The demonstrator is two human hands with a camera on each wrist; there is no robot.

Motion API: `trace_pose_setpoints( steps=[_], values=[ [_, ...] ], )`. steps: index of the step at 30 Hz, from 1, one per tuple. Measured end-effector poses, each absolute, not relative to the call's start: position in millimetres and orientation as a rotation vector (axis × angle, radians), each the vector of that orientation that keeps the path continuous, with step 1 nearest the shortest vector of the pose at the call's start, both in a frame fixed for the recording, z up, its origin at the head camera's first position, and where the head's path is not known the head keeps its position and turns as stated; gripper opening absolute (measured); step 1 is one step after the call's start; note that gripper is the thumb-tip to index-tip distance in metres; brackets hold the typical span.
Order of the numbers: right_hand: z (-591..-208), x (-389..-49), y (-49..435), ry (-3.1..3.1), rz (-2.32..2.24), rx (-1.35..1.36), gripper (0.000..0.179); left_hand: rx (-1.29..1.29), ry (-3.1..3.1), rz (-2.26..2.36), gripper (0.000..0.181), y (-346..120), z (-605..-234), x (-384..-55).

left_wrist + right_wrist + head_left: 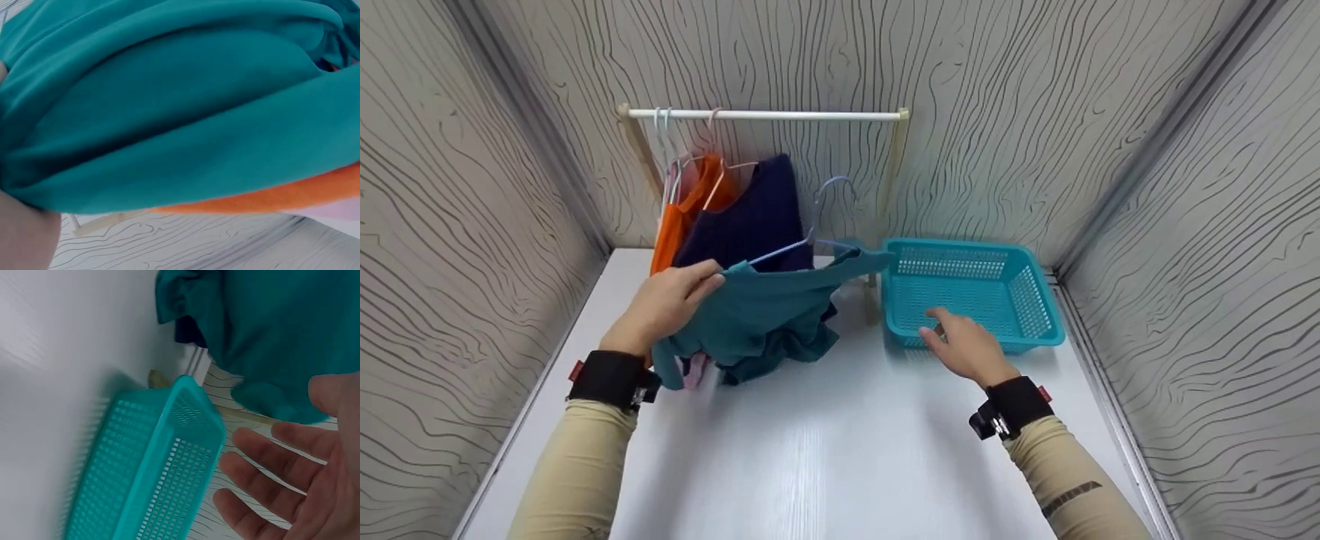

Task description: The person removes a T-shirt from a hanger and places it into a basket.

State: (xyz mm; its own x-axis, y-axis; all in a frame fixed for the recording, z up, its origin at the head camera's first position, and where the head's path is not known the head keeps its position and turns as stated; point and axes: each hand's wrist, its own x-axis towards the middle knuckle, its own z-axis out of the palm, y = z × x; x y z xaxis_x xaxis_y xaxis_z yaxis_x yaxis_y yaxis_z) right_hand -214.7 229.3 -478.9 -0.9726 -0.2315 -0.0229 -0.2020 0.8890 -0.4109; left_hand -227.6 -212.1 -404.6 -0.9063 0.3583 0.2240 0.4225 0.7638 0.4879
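A teal shirt (765, 304) hangs tilted on a pale lavender hanger (812, 225), whose hook points up below the rail. My left hand (664, 304) pinches the shirt and hanger at the left shoulder end. Teal cloth fills most of the left wrist view, with only bits of the hand at its left edge. My right hand (966, 346) is apart from the shirt, over the near side of a teal basket (1054, 319). In the right wrist view its fingers (264, 486) are spread and loosely bent, holding nothing.
A white rail (765, 115) on a wooden stand runs along the back. On its left part hang an orange garment (679, 225) and a navy garment (761, 206), with pink cloth (697, 373) showing low down. Patterned panels enclose the white table (810, 465) on three sides.
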Motion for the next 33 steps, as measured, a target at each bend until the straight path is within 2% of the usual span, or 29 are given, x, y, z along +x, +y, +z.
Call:
trace_pose_setpoints(
  steps=[8,14,18,21,26,33],
  values=[
    [-479.9,-216.0,216.1,3.140,-0.770,-0.504,0.055,-0.796,-2.926,-0.885,0.018,-197.3,-412.3,-215.5],
    [-477.1,-211.9,216.4,3.136,-1.187,-0.660,0.036,-0.983,-2.833,-1.032,0.021,-174.2,-411.3,-215.5],
    [-460.8,-205.6,230.9,3.025,-1.468,-0.666,0.022,-1.070,-2.763,-1.204,0.022,-156.7,-408.6,-218.0],
    [-444.9,-199.5,242.1,3.085,-1.496,-0.707,0.017,-1.109,-2.729,-1.266,0.022,-146.3,-407.2,-222.0],
    [-431.7,-195.0,249.2,3.331,-1.348,-0.710,0.013,-1.033,-2.766,-1.171,0.023,-129.8,-406.3,-230.8],
    [-445.0,-194.4,245.0,3.412,-1.258,-0.573,0.011,-0.858,-2.857,-1.062,0.026,-90.4,-407.1,-240.2]
  ],
)
